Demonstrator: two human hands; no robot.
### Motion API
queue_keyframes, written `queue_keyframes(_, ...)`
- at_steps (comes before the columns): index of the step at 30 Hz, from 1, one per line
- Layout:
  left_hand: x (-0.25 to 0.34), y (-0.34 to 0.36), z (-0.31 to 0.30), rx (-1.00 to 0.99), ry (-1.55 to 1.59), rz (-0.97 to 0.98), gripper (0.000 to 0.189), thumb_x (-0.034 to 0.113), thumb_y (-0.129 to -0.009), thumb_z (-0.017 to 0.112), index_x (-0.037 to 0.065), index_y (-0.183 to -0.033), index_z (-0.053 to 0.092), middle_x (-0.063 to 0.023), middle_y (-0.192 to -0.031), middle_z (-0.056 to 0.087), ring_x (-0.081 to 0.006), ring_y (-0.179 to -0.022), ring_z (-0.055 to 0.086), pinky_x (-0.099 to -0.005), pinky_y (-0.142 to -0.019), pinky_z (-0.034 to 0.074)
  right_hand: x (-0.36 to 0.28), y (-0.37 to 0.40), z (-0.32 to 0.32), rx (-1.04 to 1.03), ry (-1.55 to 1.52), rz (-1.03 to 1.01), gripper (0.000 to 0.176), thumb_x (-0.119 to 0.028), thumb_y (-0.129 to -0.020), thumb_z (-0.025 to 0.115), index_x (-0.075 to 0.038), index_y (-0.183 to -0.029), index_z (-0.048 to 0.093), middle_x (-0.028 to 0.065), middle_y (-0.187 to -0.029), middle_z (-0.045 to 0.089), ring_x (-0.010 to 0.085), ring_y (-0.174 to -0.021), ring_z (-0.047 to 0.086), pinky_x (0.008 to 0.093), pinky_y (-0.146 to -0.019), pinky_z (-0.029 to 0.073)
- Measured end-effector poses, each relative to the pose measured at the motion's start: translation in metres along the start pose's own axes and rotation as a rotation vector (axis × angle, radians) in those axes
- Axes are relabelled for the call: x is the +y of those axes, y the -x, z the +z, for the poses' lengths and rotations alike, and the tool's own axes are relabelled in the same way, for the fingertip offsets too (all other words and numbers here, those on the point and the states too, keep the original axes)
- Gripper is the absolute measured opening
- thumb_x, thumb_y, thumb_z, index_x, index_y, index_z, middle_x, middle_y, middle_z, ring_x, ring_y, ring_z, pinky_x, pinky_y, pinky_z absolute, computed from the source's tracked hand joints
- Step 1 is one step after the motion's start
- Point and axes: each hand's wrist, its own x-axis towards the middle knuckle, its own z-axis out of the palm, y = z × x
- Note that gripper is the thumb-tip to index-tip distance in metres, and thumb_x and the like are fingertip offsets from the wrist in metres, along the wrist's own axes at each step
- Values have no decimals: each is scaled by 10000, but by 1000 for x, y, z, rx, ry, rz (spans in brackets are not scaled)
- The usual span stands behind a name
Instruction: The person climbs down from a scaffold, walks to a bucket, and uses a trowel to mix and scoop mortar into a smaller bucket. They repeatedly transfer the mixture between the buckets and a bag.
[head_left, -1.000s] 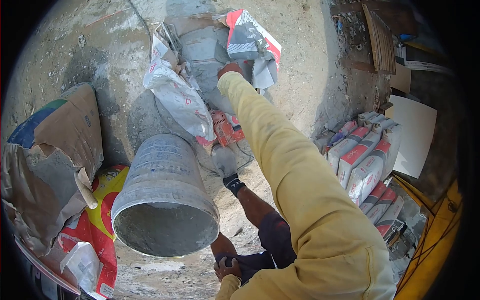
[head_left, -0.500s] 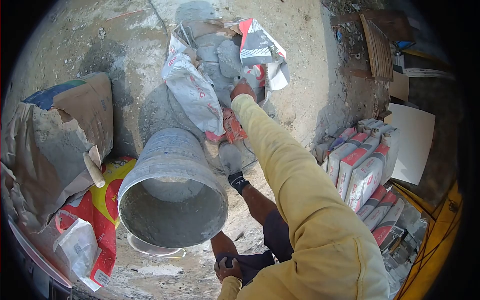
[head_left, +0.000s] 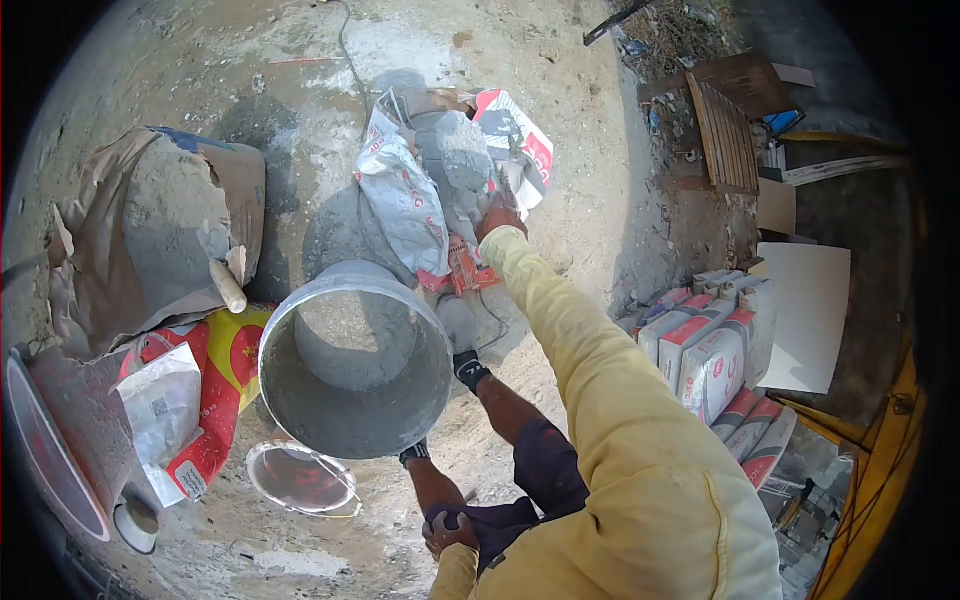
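Observation:
My right hand (head_left: 500,217) reaches to the right side of an open, torn cement bag (head_left: 405,190). Its fingers are closed, but what they hold is hard to make out. Just beyond them lies a flat grey, cement-covered piece (head_left: 463,150). Below the bag is a red tool or part (head_left: 465,265), beside my foot. My left hand (head_left: 450,535) rests on my knee over the dark shorts, fingers apart and holding nothing. A large grey bucket (head_left: 428,400) stands left of my legs, with grey material at its bottom.
At left are a torn brown bag (head_left: 245,185), a light handle (head_left: 228,286), a red and yellow bag (head_left: 222,400) and a small bucket (head_left: 345,487). Stacked bags (head_left: 715,370) stand at right, near a white board (head_left: 810,320). A cable (head_left: 345,50) runs behind the torn bag.
The view has shifted, showing more of the small bucket and the large bucket's inside. My right hand has moved slightly relative to the torn bag, along with the grey piece. My left hand stays on my knee.

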Motion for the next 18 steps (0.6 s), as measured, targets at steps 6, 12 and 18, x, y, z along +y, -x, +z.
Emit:
queue_keyframes(6, -17, 1, 5, 21, 54, -24, 499, 405, -760, 631, 194, -1209, 577, -171, -1443, 319, -360, -1330, 308, -477, -1081, 296, 17, 74, -56, 43, 7, -125, 587, -411, -848, 603, -59, -1278, 414, 207, -1192, 585, 369, -1108, 568, 456, -924, 462)
queue_keyframes(12, -28, 10, -2, 0, 125, -21, 536, 427, -798, 596, 217, -1287, 528, -160, -1455, 297, -352, -1340, 289, -499, -1084, 282, 26, 170, -92, 213, -64, -596, 495, -313, -841, 662, -4, -1188, 492, 247, -1095, 597, 417, -1000, 581, 450, -835, 470)
queue_keyframes(18, -50, 8, 6, -18, 249, -21, 575, 408, -783, 581, 174, -1302, 502, -184, -1466, 257, -376, -1348, 263, -523, -1076, 271, 7, 293, -89, 103, 82, -816, 529, -297, -829, 685, -12, -1226, 480, 206, -1145, 589, 385, -1027, 583, 433, -863, 469)
